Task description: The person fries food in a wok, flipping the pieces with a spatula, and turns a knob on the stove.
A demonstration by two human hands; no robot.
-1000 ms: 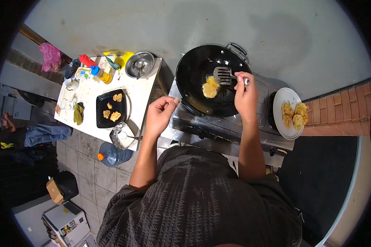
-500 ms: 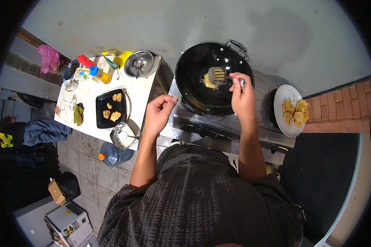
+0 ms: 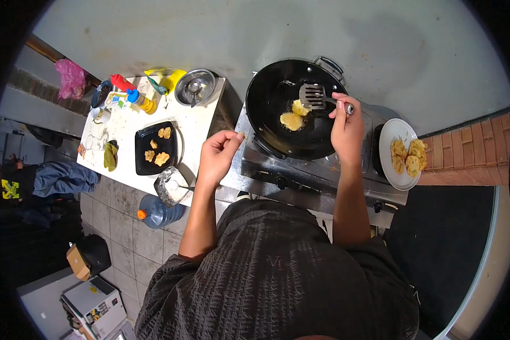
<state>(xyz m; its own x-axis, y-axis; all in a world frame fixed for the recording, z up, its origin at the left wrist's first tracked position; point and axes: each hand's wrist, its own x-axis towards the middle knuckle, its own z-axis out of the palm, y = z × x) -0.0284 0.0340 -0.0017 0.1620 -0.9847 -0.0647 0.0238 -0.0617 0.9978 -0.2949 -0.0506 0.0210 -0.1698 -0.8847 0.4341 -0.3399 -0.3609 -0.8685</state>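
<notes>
My right hand (image 3: 347,127) grips the handle of a slotted metal spatula (image 3: 313,97) over a black wok (image 3: 272,90). Two golden fried pieces lie in the wok; one (image 3: 292,120) is flat near the middle, and the other (image 3: 300,107) is beside the spatula's blade. Left of the wok, my left hand (image 3: 219,156) is raised, its thumb and forefinger pressed together; whether anything is between them is too small to make out. The wok rests on a steel stove (image 3: 323,175). At the right, a white plate (image 3: 386,148) bears several fried pieces.
On the white table (image 3: 122,174) at left are a black tray (image 3: 142,148) with fried pieces, a metal bowl (image 3: 186,88), squeeze bottles and a bowl of white powder (image 3: 170,187). Below stands a water jug (image 3: 163,214). Another person (image 3: 62,180) is at far left.
The spatula has lifted off the fried pieces and moved up and right with my right hand. Both pieces now show separately. My left hand has barely moved.
</notes>
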